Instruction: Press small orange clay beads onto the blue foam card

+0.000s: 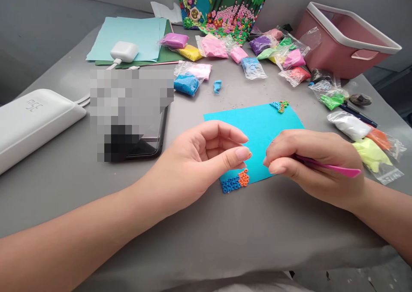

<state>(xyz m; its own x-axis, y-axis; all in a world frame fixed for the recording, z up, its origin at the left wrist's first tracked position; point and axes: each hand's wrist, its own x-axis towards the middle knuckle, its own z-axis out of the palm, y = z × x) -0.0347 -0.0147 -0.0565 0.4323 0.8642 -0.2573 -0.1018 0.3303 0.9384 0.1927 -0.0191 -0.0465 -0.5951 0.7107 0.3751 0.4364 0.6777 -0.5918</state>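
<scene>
A blue sheet of card (257, 133) lies on the table under my hands. Small blue clay rings (230, 184) and orange clay rings (243, 178) fill its near left corner; a cluster of light blue, orange and green clay bits (280, 106) sits at the far right corner. Above the card's left part, my left hand (214, 150) is curled, with a tiny bit of orange clay (249, 155) at the thumb tip. My right hand (312, 165) is closed around a pink modelling tool (341, 169), its thumb and index finger pinched together; the tool's other end is hidden.
Bags of coloured clay (214, 47) spread across the back and right side. A pink basket (341, 47) stands back right, a decorated clay picture (225, 10) behind. To the left are a phone (144, 148), a white power bank (38, 124) and light blue sheets (99, 41).
</scene>
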